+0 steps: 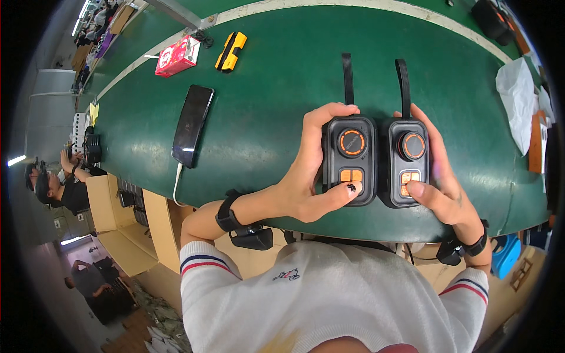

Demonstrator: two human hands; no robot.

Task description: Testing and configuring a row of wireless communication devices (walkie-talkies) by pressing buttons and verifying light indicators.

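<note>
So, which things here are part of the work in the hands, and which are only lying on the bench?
In hand:
- left black device, held by the left hand, thumb on its orange buttons
- right black device, held by the right hand

Lying about:
- phone
- red box
- yellow tool
- white bag

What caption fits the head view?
Left hand and right hand press orange buttons on two black devices on a green table.
</note>
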